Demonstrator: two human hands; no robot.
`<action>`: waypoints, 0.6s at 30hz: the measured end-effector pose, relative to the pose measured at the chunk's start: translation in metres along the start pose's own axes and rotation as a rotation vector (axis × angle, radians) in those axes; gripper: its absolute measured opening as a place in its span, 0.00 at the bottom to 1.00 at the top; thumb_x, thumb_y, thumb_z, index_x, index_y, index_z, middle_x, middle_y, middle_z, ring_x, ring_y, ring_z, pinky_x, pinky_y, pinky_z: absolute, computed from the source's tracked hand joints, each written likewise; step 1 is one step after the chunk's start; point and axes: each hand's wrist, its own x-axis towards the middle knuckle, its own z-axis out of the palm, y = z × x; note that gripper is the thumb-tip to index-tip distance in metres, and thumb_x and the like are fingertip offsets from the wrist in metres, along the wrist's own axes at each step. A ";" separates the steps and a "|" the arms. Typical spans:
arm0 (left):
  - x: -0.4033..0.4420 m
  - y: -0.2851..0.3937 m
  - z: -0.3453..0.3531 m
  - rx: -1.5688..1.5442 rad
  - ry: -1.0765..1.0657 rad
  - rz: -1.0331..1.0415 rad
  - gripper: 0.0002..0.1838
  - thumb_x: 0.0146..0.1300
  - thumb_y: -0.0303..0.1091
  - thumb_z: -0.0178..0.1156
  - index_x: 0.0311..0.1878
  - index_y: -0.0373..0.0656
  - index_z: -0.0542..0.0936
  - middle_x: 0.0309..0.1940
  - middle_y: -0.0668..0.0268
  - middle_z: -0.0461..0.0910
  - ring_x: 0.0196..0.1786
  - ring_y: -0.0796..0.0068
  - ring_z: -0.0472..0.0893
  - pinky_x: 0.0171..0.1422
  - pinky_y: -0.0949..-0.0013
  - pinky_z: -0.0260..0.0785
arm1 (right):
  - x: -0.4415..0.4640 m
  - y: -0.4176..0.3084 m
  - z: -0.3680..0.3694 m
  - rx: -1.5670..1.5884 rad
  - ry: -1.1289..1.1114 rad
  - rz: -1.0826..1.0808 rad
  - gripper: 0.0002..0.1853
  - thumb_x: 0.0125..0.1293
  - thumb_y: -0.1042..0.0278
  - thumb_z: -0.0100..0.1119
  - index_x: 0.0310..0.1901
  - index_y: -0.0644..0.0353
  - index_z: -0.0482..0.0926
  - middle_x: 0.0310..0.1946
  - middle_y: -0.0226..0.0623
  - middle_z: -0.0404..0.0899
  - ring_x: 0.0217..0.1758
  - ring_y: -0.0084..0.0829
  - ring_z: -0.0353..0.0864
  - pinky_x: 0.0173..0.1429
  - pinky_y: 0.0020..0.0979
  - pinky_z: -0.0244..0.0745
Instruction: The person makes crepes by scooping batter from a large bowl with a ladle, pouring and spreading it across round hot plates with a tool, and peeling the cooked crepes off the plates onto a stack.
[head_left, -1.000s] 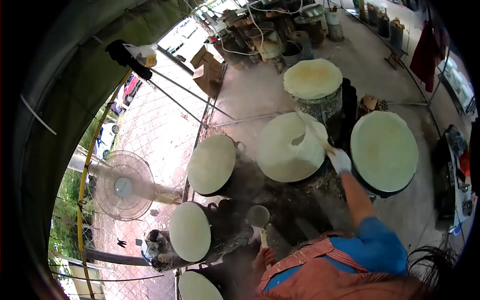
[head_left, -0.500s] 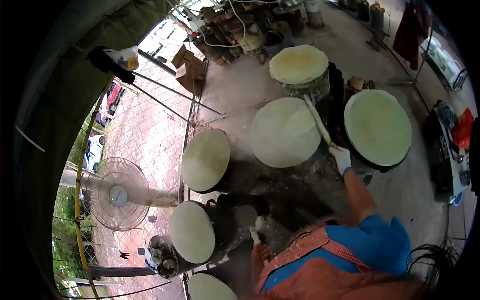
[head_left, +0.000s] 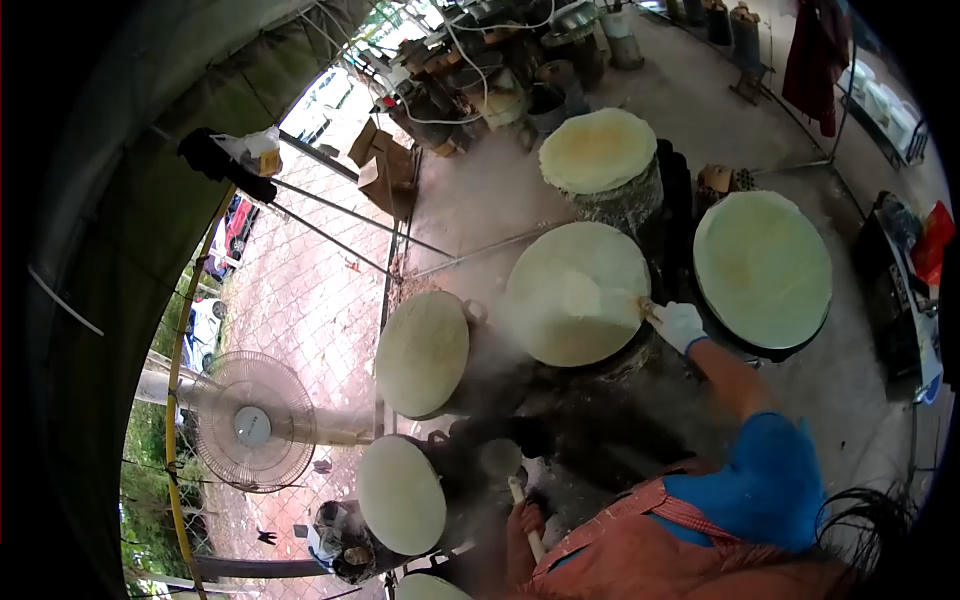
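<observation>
My right hand (head_left: 680, 324), in a white glove, is closed at the right edge of the middle round griddle's pale batter sheet (head_left: 575, 265). A short tan end of a wooden stick (head_left: 648, 308) shows at its fingertips; the stick's remaining length cannot be made out. Lighter, smeared batter lies on the sheet's lower right. Low in the view, my left hand (head_left: 524, 520) is wrapped round the pale handle of a ladle (head_left: 501, 458). The ladle's round bowl is beyond the hand, over the dark ground between the griddles.
More griddles with pale sheets stand at the back (head_left: 598, 150), right (head_left: 762, 270), left (head_left: 424, 352) and lower left (head_left: 400, 495). A fan (head_left: 252, 426) stands by the wire fence. Steam drifts over the middle. A cardboard box (head_left: 385, 172) and pots are behind.
My right hand has drawn the stick from lying along the sheet's right edge to pointing in over the sheet. The whole view has shifted slightly downward. My left hand still holds the ladle.
</observation>
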 end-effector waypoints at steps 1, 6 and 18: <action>0.006 0.002 0.001 -0.013 -0.016 -0.018 0.19 0.67 0.40 0.48 0.19 0.47 0.61 0.12 0.72 0.56 0.13 0.78 0.58 0.16 0.72 0.53 | -0.008 -0.001 -0.010 -0.058 -0.030 -0.136 0.17 0.63 0.50 0.50 0.35 0.54 0.79 0.22 0.43 0.74 0.26 0.43 0.75 0.31 0.44 0.69; 0.072 0.006 0.066 0.200 -0.180 -0.114 0.24 0.65 0.44 0.49 0.13 0.48 0.61 0.11 0.69 0.60 0.11 0.74 0.60 0.16 0.68 0.55 | -0.039 0.027 -0.007 -0.047 0.094 0.065 0.17 0.60 0.46 0.53 0.31 0.53 0.79 0.24 0.42 0.75 0.27 0.44 0.76 0.31 0.44 0.70; 0.227 -0.109 0.176 0.940 -0.185 0.439 0.07 0.63 0.34 0.50 0.32 0.45 0.64 0.13 0.71 0.62 0.15 0.76 0.65 0.18 0.72 0.58 | -0.138 -0.032 0.017 0.022 -0.030 0.101 0.15 0.62 0.52 0.52 0.36 0.55 0.79 0.25 0.48 0.76 0.30 0.49 0.77 0.33 0.45 0.71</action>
